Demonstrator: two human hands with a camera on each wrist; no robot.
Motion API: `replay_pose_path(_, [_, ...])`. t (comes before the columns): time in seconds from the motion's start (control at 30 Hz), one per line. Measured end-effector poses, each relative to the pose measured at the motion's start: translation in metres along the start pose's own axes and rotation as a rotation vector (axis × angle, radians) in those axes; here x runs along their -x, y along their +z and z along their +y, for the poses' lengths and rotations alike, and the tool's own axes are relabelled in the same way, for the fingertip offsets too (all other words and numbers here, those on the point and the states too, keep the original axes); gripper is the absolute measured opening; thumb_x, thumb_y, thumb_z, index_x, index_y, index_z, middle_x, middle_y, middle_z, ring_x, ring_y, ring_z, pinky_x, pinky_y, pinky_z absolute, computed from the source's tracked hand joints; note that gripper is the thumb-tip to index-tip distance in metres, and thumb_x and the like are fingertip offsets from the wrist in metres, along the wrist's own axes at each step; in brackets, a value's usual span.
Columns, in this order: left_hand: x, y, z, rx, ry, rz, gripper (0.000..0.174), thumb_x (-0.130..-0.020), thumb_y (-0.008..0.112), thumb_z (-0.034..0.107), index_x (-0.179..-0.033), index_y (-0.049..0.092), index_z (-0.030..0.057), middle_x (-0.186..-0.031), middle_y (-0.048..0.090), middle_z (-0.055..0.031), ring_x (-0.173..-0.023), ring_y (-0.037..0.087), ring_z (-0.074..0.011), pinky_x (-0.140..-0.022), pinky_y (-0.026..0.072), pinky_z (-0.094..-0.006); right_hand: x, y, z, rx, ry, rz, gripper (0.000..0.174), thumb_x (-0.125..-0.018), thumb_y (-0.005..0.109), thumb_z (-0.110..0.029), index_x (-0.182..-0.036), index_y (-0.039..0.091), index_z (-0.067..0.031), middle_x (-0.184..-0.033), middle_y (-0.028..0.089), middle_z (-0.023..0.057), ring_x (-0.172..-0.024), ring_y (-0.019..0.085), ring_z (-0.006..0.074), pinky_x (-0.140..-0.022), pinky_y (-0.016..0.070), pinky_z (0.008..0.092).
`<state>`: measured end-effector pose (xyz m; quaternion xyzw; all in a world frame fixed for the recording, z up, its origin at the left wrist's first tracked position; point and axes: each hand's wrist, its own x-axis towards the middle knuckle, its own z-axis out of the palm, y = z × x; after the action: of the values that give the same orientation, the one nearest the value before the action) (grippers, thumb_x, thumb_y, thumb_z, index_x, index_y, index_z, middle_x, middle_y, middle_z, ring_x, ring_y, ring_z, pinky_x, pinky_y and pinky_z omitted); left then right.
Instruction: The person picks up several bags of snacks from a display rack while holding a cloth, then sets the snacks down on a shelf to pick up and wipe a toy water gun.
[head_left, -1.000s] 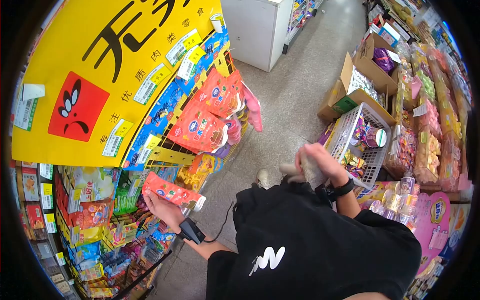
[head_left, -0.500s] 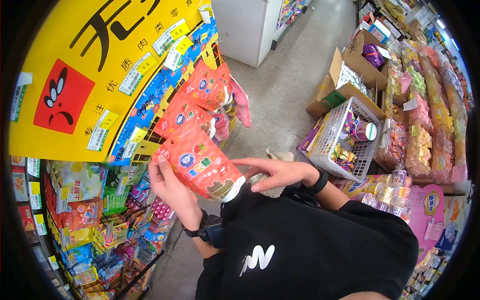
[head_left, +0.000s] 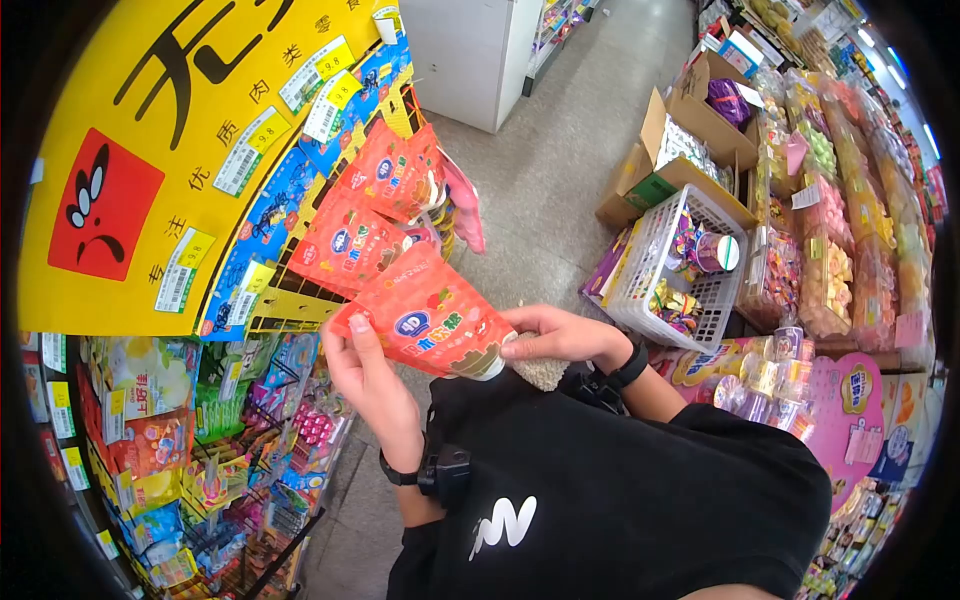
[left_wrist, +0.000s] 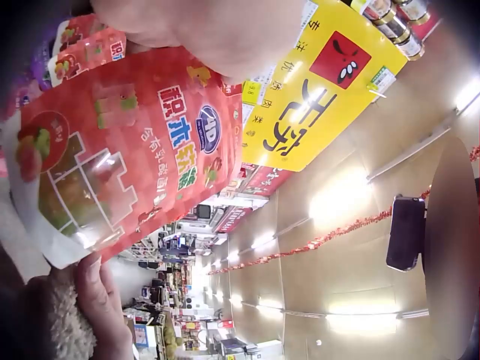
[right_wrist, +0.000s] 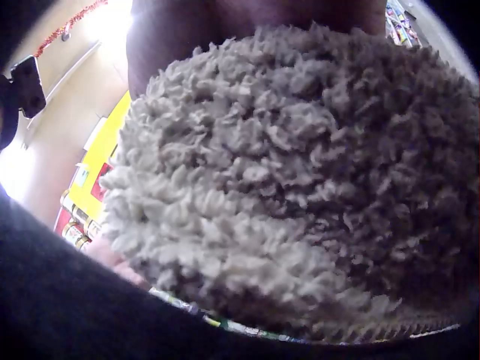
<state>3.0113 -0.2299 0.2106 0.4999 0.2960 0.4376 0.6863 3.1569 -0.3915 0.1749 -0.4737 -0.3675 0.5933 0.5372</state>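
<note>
A red bag of gummy candy (head_left: 440, 325) is held tilted in front of the torso. My left hand (head_left: 378, 385) pinches its upper left corner, thumb on the printed front. At the lower right corner my right hand (head_left: 560, 335) grips the bag's white-edged bottom, thumb on the front. That right hand also holds a fuzzy beige pouch (head_left: 540, 373), which hangs below the palm and fills most of the right wrist view, with a toothed zipper-like edge (right_wrist: 435, 328). Two similar red bags (head_left: 345, 240) hang on the rack just behind the held one.
A yellow sign (head_left: 60, 300) with price tags tops the snack rack (head_left: 190, 430) on the left. To the right stand a white basket (head_left: 640, 260), an open carton (head_left: 655, 135) and clear candy bins (head_left: 830, 270). The aisle floor (head_left: 560, 130) runs between.
My left hand has brought the candy bag up and right, away from the rack. My right hand has come left with the fuzzy pouch and now grips the bag's bottom corner.
</note>
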Motion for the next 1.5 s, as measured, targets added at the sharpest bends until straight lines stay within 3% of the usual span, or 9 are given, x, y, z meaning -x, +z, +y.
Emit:
replay_pose_path(0.2, [0.0,-0.005,-0.006,-0.034,0.0,-0.059,0.025,-0.098,0.053,0.019,-0.113,0.05,-0.0008,-0.109,0.061,-0.0101,-0.099,0.057,-0.0126,-0.088,0.0453,-0.0284,0.0,0.0,0.005,-0.173,0.02,0.03,0.049,-0.095,0.057,-0.019,-0.137,0.043,0.0027,-0.132,0.053,0.0061,-0.119,0.046,0.0116,-0.103,0.0355,0.0303])
replay_pose_path(0.4, [0.01,-0.018,-0.037,-0.007,-0.271,-0.18,0.033,-0.098,0.053,0.022,-0.124,0.049,0.0017,-0.119,0.059,-0.01,-0.106,0.059,-0.0166,-0.091,0.048,-0.0342,0.008,-0.012,0.025,-0.194,0.061,0.093,0.055,-0.093,0.06,-0.019,-0.139,0.04,0.0032,-0.135,0.051,0.0078,-0.121,0.045,0.0125,-0.105,0.0341,0.0306])
replay_pose_path(0.47, [0.012,-0.02,-0.042,0.092,-0.52,-0.204,0.032,-0.099,0.052,0.027,-0.117,0.053,0.0009,-0.112,0.062,-0.01,-0.098,0.062,-0.0152,-0.087,0.0494,-0.0333,0.012,-0.015,0.03,-0.175,0.121,0.135,0.059,-0.091,0.063,-0.02,-0.14,0.039,0.0026,-0.136,0.05,0.0077,-0.122,0.044,0.0126,-0.105,0.0339,0.0307])
replay_pose_path(0.73, [0.001,-0.022,-0.067,0.092,-0.448,-0.149,0.036,-0.1,0.047,0.032,-0.115,0.055,0.0003,-0.107,0.064,-0.0088,-0.093,0.064,-0.0147,-0.08,0.0531,-0.0319,0.004,-0.011,0.023,-0.248,0.093,0.148,0.07,-0.087,0.067,-0.016,-0.145,0.031,-0.0012,-0.132,0.053,0.0064,-0.118,0.05,0.0124,-0.099,0.039,0.0291])
replay_pose_path(0.93, [-0.003,-0.02,-0.074,-0.478,-0.485,-0.545,0.032,-0.099,0.05,0.025,-0.113,0.057,-0.0025,-0.101,0.065,-0.0038,-0.088,0.058,-0.0075,-0.078,0.0469,-0.0234,0.007,-0.023,0.04,-0.209,0.105,0.254,0.07,-0.086,0.067,-0.014,-0.145,0.031,-0.0031,-0.134,0.05,0.006,-0.12,0.047,0.0128,-0.101,0.0385,0.0303])
replay_pose_path(1.07, [0.0,-0.004,-0.057,-0.072,-0.326,-0.68,0.037,-0.097,0.055,0.022,-0.126,0.051,-0.0007,-0.115,0.06,-0.006,-0.102,0.055,-0.0104,-0.086,0.0444,-0.0258,0.01,-0.035,0.033,-0.224,0.229,0.274,0.07,-0.084,0.069,-0.013,-0.143,0.034,-0.0052,-0.137,0.048,0.0058,-0.123,0.046,0.0146,-0.104,0.036,0.0323])
replay_pose_path(1.17, [-0.019,-0.02,-0.054,0.002,-0.303,-0.41,0.037,-0.095,0.057,0.019,-0.128,0.05,0.0013,-0.119,0.058,-0.0078,-0.108,0.054,-0.0146,-0.091,0.0444,-0.0295,0.012,-0.044,0.04,-0.387,0.168,0.281,0.072,-0.08,0.073,-0.015,-0.141,0.036,-0.0062,-0.132,0.052,0.006,-0.118,0.052,0.0145,-0.098,0.0421,0.0301])
replay_pose_path(1.33, [-0.054,-0.063,-0.08,-0.517,0.04,0.127,0.051,-0.091,0.064,0.019,-0.133,0.041,0.0022,-0.133,0.045,-0.0117,-0.12,0.047,-0.0217,-0.097,0.0436,-0.0364,0.027,-0.061,0.05,-0.632,0.104,0.302,0.076,-0.074,0.078,-0.014,-0.137,0.037,-0.0063,-0.126,0.057,0.0098,-0.104,0.063,0.0185,-0.078,0.057,0.0324])
replay_pose_path(1.5, [-0.069,-0.05,-0.091,-0.373,-0.003,0.073,0.056,-0.087,0.069,0.015,-0.132,0.039,0.0005,-0.127,0.047,-0.0146,-0.115,0.049,-0.0199,-0.093,0.0456,-0.0332,0.029,-0.067,0.054,-0.648,0.061,0.356,0.075,-0.073,0.078,-0.015,-0.136,0.038,-0.006,-0.123,0.058,0.0088,-0.102,0.063,0.0185,-0.075,0.0578,0.0322])
